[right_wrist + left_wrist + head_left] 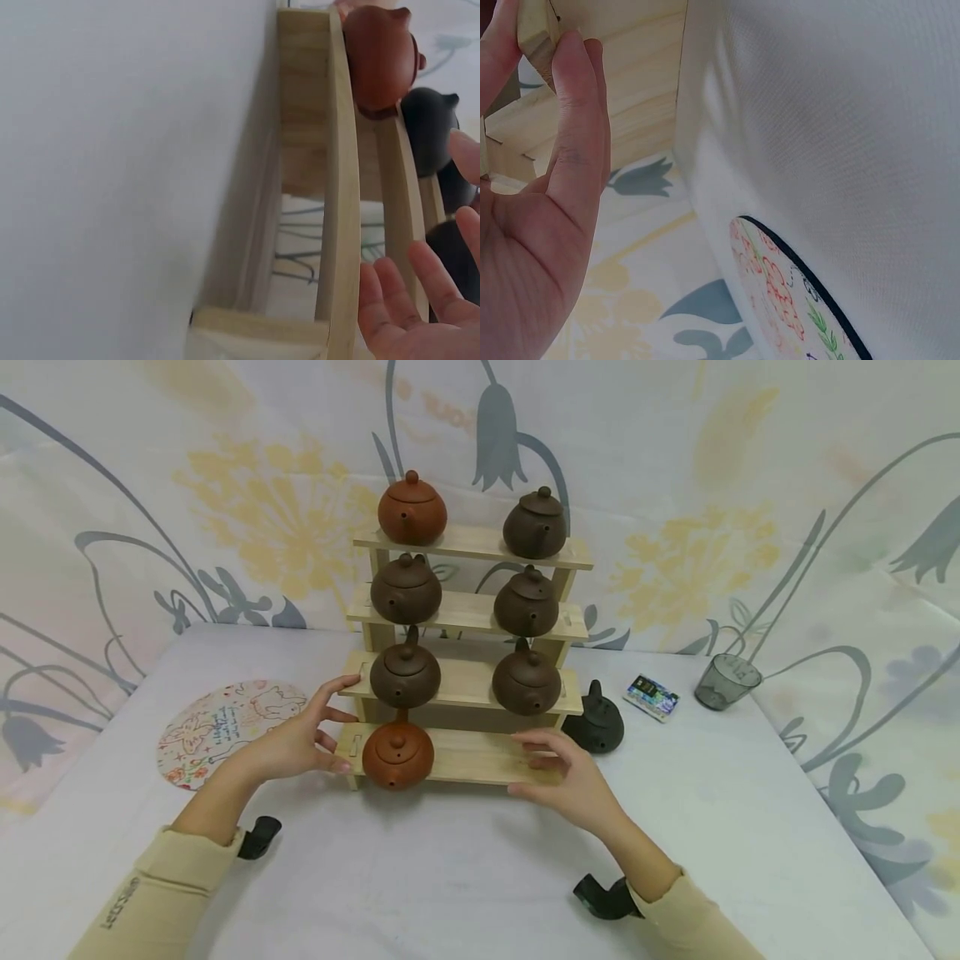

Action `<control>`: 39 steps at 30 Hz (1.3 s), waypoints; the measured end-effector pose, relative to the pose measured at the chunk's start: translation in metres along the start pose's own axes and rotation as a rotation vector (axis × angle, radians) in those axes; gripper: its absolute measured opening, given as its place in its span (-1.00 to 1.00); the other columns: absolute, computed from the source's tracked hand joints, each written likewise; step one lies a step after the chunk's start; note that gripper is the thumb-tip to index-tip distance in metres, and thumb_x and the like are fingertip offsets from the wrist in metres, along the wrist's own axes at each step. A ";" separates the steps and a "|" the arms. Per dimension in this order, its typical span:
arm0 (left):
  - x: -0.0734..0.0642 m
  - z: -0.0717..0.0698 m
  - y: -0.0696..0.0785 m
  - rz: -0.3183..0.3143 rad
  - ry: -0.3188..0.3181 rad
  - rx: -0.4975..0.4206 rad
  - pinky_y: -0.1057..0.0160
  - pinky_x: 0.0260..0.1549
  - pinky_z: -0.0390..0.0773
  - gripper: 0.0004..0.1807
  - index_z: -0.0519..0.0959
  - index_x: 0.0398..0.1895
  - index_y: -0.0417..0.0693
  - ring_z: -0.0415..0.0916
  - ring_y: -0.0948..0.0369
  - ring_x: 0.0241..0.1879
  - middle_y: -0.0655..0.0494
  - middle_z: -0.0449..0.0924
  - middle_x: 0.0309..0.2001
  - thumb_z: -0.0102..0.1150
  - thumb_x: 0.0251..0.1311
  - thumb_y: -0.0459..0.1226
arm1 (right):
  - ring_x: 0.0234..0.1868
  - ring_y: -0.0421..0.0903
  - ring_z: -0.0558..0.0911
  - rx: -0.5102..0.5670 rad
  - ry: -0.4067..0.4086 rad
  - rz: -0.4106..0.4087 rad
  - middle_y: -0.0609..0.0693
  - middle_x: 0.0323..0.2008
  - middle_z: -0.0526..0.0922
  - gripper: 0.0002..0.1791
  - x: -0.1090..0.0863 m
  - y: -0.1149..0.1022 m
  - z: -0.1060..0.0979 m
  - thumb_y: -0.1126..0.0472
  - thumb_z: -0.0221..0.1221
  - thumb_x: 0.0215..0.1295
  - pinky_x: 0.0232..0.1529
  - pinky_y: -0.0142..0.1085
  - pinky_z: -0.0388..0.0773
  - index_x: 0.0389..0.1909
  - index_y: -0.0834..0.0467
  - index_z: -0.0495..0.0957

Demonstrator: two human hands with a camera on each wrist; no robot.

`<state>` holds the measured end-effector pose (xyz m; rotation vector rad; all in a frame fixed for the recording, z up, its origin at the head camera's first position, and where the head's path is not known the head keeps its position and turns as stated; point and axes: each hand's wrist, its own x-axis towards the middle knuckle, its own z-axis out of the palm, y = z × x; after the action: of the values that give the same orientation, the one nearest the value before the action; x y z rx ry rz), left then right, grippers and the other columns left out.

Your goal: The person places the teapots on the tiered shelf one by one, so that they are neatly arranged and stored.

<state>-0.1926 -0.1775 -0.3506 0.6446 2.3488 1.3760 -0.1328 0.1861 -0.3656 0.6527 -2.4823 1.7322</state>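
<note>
- Here, from the head view, a stepped wooden rack stands on a white table, with seven teapots on its four shelves.
- The left hand is at the rack's left end, fingers spread and relaxed, fingertips against the edge of the bottom shelf, just beside a red pot sitting there.
- The right hand lies at the right part of the bottom shelf, fingers straight and loose, gripping nothing.
- A black pot sits on the table just right of the rack; further right are a small packet and a grey cup.
- A round mat lies on the table left of the rack.
- In the left wrist view, the left hand's thumb and fingers touch the rack's wooden end; the mat shows lower right.
- In the right wrist view, the open right hand has its fingers near the bottom shelf's edge; whether they touch cannot be told. The red pot rests at the far end.
</note>
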 end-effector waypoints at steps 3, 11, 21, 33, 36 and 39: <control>0.000 0.000 0.000 0.001 -0.003 -0.004 0.12 -0.38 0.49 0.19 -0.26 0.44 0.17 0.46 0.05 -0.36 -0.42 0.19 0.19 0.37 -0.10 -0.50 | 0.07 0.10 0.44 -0.018 0.019 0.011 0.08 0.05 0.47 -0.38 -0.005 0.001 -0.009 0.39 0.41 -0.10 0.00 -0.15 0.44 0.07 0.30 0.45; 0.001 0.000 -0.001 -0.010 -0.002 -0.004 0.12 -0.37 0.49 0.19 -0.24 0.43 0.19 0.46 0.03 -0.36 -0.40 0.19 0.19 0.37 -0.12 -0.51 | 0.04 0.14 0.46 -0.084 0.104 0.014 0.16 0.05 0.45 -0.41 -0.014 0.009 -0.031 0.44 0.38 -0.07 -0.04 -0.21 0.48 0.06 0.33 0.43; 0.000 0.000 -0.001 -0.004 -0.004 -0.010 0.11 -0.38 0.50 0.19 -0.25 0.43 0.21 0.47 0.04 -0.37 -0.40 0.20 0.19 0.37 -0.11 -0.51 | 0.00 0.10 0.45 -0.112 0.217 0.056 0.22 0.06 0.45 -0.45 -0.016 0.022 -0.054 0.44 0.33 0.01 -0.06 -0.25 0.48 0.06 0.37 0.41; 0.001 0.000 0.000 -0.009 -0.011 -0.007 0.12 -0.37 0.49 0.19 -0.27 0.43 0.20 0.49 0.06 -0.35 -0.43 0.19 0.19 0.36 -0.09 -0.51 | 0.02 0.00 0.45 -0.123 0.345 0.143 0.16 0.07 0.44 -0.49 -0.010 0.036 -0.076 0.40 0.31 0.06 -0.09 -0.38 0.48 0.07 0.36 0.42; 0.001 0.000 0.000 -0.013 -0.009 -0.005 0.12 -0.37 0.49 0.19 -0.27 0.43 0.19 0.49 0.06 -0.35 -0.43 0.19 0.19 0.36 -0.09 -0.51 | 0.04 0.02 0.44 -0.136 0.357 0.170 0.15 0.08 0.43 -0.49 -0.006 0.039 -0.082 0.37 0.31 0.08 -0.11 -0.45 0.46 0.08 0.36 0.42; 0.000 0.000 0.000 -0.017 -0.008 0.000 0.12 -0.37 0.49 0.19 -0.27 0.43 0.20 0.49 0.06 -0.35 -0.42 0.19 0.19 0.36 -0.09 -0.50 | 0.06 0.06 0.44 -0.150 0.356 0.178 0.15 0.09 0.42 -0.49 -0.002 0.041 -0.087 0.35 0.30 0.11 -0.12 -0.51 0.44 0.09 0.36 0.41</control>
<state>-0.1931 -0.1775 -0.3503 0.6278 2.3426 1.3639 -0.1629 0.2775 -0.3699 0.1013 -2.4403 1.5284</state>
